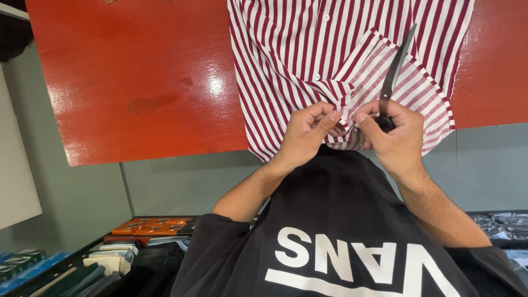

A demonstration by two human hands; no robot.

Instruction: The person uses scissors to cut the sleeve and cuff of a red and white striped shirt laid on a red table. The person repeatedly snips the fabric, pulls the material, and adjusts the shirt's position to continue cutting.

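At frame centre, slightly right, a red-and-white striped shirt (308,60) is spread on a glossy red table (143,77), hanging over the table's near edge. The shirt's edge is pinched by the left hand (305,135), fingers curled shut on the fabric. The right hand (393,137) is closed around the handle of dark scissors (395,71); the blades are pointed toward the upper right of the frame, lying over a folded-back striped panel. Both hands are held just beside each other, thumbs nearly touching. A black printed T-shirt (341,242) is seen along the bottom centre. Stacked folded garments (110,258) are shelved at lower left, wrapped packets (503,225) at lower right.
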